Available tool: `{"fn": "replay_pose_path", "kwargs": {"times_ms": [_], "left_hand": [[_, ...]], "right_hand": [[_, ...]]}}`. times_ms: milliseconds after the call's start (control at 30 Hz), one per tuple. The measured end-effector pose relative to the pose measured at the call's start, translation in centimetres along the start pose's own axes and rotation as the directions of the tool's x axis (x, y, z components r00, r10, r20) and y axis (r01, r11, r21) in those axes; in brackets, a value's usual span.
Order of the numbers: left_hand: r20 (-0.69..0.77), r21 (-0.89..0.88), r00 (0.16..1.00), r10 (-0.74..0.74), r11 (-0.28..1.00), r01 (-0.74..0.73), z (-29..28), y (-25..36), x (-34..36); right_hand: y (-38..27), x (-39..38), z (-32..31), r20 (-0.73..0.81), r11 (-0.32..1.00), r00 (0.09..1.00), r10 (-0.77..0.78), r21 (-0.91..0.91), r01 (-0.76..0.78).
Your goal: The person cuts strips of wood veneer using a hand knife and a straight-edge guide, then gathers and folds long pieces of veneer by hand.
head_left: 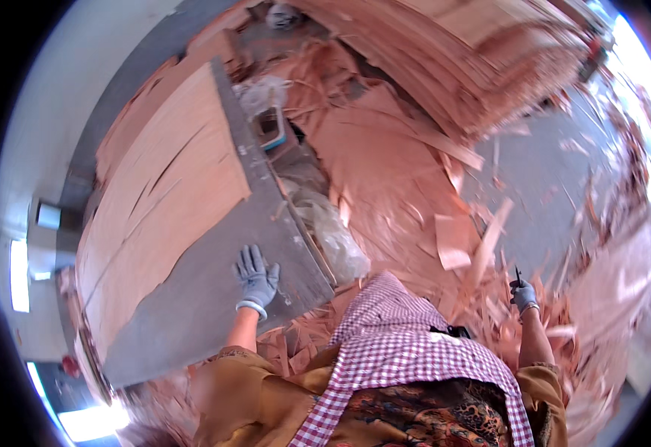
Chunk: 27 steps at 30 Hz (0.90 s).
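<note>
- Well, from the head view I see the thin wood veneer sheet [180,167] on the grey surface [213,298], toward its far and left parts, with long dark splits and a ragged near edge.
- My gloved left hand [257,281] is spread flat, fingers apart, over the grey part, clear of the sheet; I can't tell whether it presses down.
- My gloved right hand [523,293], off to the right, grips a slim dark tool [517,274], perhaps a knife, above veneer scraps [489,294].
- I'd judge this partway: the sheet is laid out, but its splits and uneven edge look untrimmed.
</note>
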<state>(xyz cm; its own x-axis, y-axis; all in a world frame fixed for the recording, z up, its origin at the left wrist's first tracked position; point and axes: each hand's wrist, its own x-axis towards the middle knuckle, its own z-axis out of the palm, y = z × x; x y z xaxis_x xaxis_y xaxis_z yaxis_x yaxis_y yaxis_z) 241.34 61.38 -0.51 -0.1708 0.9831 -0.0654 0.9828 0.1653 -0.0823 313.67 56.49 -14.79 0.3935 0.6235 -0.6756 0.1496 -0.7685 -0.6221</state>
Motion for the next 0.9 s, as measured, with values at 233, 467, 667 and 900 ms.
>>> {"fn": "replay_pose_path", "kwargs": {"times_ms": [233,467,667,900], "left_hand": [[0.118,-0.107,0.992,-0.047,0.993,0.059,-2.0,1.5,-0.6],[0.171,-0.044,0.983,-0.064,0.996,0.072,-5.3,3.2,1.2],[0.233,-0.186,0.932,-0.279,0.927,0.325,-10.1,4.2,3.7],[-0.042,-0.565,0.678,-0.734,0.577,0.590,-10.3,10.1,15.7]], "right_hand": [[-27.5,5.2,17.2,0.515,0.954,0.834,-0.197,-0.096,0.285],[-40.9,11.4,32.4,0.972,-0.038,0.051,-0.228,-0.061,0.997],[-54.8,10.5,40.9,0.831,0.590,0.539,0.134,-0.505,0.631],[-66.7,21.1,51.5,0.990,0.417,0.030,0.137,-0.086,0.905]]}}
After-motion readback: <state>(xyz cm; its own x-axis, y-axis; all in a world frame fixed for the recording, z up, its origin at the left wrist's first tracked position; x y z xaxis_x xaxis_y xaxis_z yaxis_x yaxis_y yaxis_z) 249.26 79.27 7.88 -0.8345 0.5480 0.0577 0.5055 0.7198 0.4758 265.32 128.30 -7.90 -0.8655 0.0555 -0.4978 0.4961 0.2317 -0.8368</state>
